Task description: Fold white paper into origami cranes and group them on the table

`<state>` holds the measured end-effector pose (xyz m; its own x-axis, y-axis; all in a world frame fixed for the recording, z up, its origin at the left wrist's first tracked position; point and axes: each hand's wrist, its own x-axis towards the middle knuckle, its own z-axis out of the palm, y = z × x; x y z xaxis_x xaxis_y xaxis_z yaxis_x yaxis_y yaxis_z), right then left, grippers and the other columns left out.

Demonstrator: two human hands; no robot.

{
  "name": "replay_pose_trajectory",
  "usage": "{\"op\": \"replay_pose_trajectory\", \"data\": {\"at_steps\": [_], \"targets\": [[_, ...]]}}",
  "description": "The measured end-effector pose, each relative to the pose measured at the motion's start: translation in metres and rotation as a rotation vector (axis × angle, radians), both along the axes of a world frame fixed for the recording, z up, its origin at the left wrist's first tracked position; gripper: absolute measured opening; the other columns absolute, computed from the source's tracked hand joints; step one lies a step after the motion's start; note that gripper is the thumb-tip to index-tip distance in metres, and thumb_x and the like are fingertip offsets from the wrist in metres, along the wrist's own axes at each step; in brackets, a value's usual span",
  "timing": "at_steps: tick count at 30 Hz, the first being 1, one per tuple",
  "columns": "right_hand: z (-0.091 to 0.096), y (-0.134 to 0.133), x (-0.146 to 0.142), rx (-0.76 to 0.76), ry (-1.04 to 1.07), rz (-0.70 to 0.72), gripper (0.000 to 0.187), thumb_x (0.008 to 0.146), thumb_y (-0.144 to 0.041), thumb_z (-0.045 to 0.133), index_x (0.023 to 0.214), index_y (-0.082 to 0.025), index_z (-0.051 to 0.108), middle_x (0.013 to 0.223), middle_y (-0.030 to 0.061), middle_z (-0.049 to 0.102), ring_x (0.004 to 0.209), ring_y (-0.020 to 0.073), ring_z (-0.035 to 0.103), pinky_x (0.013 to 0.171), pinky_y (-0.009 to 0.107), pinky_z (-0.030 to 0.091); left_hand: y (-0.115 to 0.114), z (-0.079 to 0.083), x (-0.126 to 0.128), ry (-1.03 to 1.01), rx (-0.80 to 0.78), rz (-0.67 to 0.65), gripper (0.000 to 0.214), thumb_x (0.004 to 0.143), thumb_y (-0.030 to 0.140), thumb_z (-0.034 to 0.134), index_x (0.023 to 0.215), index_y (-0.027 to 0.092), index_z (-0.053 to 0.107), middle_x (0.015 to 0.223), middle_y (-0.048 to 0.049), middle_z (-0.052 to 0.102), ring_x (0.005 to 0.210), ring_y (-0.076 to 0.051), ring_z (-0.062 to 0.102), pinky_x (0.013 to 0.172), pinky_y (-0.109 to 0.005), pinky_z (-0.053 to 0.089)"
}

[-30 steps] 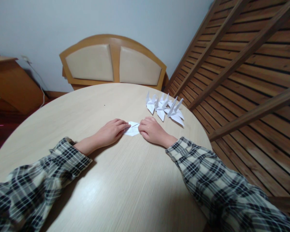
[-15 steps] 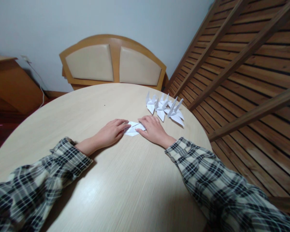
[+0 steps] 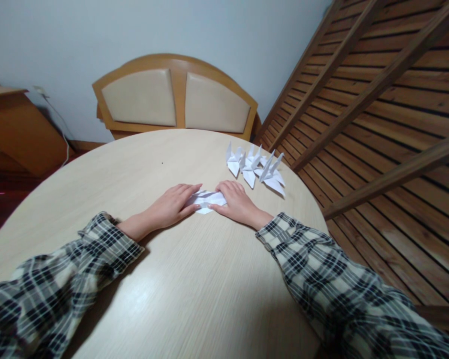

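A small folded piece of white paper (image 3: 207,200) lies flat on the round pale wooden table (image 3: 179,279), between both my hands. My left hand (image 3: 171,205) rests on its left edge, fingers stretched out and pressing down. My right hand (image 3: 236,202) covers its right edge, fingers bent and pressing the paper to the table. Both sleeves are black-and-white plaid.
Several finished white paper cranes (image 3: 256,167) stand in a cluster just beyond my right hand, near the table's right edge. A wooden chair with beige padding (image 3: 175,97) stands at the far side. Slatted wood panelling (image 3: 377,109) fills the right.
My right hand slid left over the paper and its fingers curled down on it. My left fingers stretched forward onto the paper. The paper now looks flatter and wider.
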<state>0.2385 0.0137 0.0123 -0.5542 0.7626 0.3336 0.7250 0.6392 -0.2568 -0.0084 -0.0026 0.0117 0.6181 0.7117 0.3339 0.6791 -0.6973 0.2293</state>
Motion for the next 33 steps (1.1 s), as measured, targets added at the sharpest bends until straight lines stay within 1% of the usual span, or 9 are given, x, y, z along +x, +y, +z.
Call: {"op": "replay_pose_trajectory", "data": {"at_steps": [2,6,9,14,17,21,26,30,33], "targets": [[0.0,-0.001,0.0,0.014,-0.002,0.029,0.041,0.088,-0.051,0.066,0.109,-0.018,0.055,0.111,0.0103,0.061,0.106,0.026,0.053,0.096,0.04,0.037,0.0,0.001,0.0,0.023,0.004,0.028,0.059,0.099,0.053,0.044,0.141,0.012,0.047,0.132,-0.02,0.061,0.121,-0.032,0.058,0.103,-0.05,0.046],[0.001,-0.001,0.0,0.043,0.004,0.059,0.039,0.089,-0.05,0.066,0.108,-0.018,0.055,0.111,0.0102,0.061,0.105,0.026,0.053,0.098,0.042,0.035,0.0,0.002,0.001,0.069,0.023,0.07,0.064,0.096,0.059,0.047,0.135,0.008,0.053,0.133,-0.0217,0.061,0.123,-0.034,0.056,0.106,-0.05,0.043],[0.001,-0.001,0.0,0.058,0.015,0.07,0.037,0.089,-0.049,0.065,0.106,-0.019,0.054,0.108,0.0097,0.061,0.103,0.0258,0.052,0.098,0.043,0.035,0.0,0.003,0.002,0.07,0.034,0.101,0.066,0.093,0.063,0.05,0.132,0.01,0.056,0.132,-0.0204,0.062,0.123,-0.034,0.055,0.106,-0.05,0.043],[0.002,-0.001,0.0,0.068,0.036,0.103,0.033,0.089,-0.046,0.065,0.104,-0.02,0.053,0.106,0.0093,0.061,0.102,0.0262,0.053,0.099,0.044,0.036,0.001,0.002,0.002,0.044,0.048,0.123,0.068,0.089,0.065,0.055,0.132,0.013,0.056,0.131,-0.0191,0.062,0.121,-0.035,0.057,0.104,-0.051,0.044],[0.002,-0.001,0.0,0.071,0.058,0.127,0.03,0.089,-0.042,0.066,0.104,-0.02,0.052,0.107,0.009,0.061,0.103,0.0257,0.053,0.098,0.043,0.037,0.001,0.002,0.002,0.017,0.029,0.119,0.067,0.088,0.062,0.059,0.132,0.012,0.055,0.128,-0.0186,0.065,0.117,-0.034,0.059,0.102,-0.05,0.045],[0.001,-0.001,0.0,0.087,0.07,0.155,0.027,0.089,-0.036,0.066,0.105,-0.02,0.052,0.109,0.0093,0.06,0.105,0.0249,0.054,0.095,0.04,0.038,0.0,0.005,0.003,-0.035,-0.009,0.105,0.059,0.088,0.051,0.064,0.133,0.013,0.054,0.126,-0.0172,0.066,0.112,-0.032,0.061,0.098,-0.047,0.047],[0.002,-0.002,0.001,0.078,0.091,0.173,0.027,0.09,-0.033,0.066,0.108,-0.02,0.052,0.114,0.0101,0.06,0.11,0.025,0.054,0.095,0.04,0.039,-0.001,0.008,0.003,-0.068,-0.045,0.128,0.054,0.088,0.039,0.066,0.134,0.014,0.053,0.115,-0.0154,0.068,0.104,-0.03,0.062,0.091,-0.045,0.049],[0.005,-0.004,0.0,0.079,0.137,0.183,0.035,0.09,-0.037,0.067,0.116,-0.019,0.052,0.116,0.0112,0.062,0.11,0.0257,0.055,0.095,0.042,0.039,-0.003,0.009,0.004,-0.081,-0.045,0.164,0.057,0.088,0.037,0.066,0.137,0.014,0.05,0.111,-0.0149,0.068,0.099,-0.028,0.063,0.088,-0.043,0.05],[0.007,-0.006,0.0,0.08,0.143,0.205,0.039,0.095,-0.037,0.061,0.128,-0.019,0.049,0.127,0.0131,0.061,0.115,0.0266,0.054,0.097,0.043,0.04,-0.004,0.01,0.005,-0.084,-0.033,0.145,0.051,0.088,0.035,0.065,0.133,0.014,0.053,0.105,-0.013,0.068,0.095,-0.027,0.063,0.086,-0.041,0.049]]}}
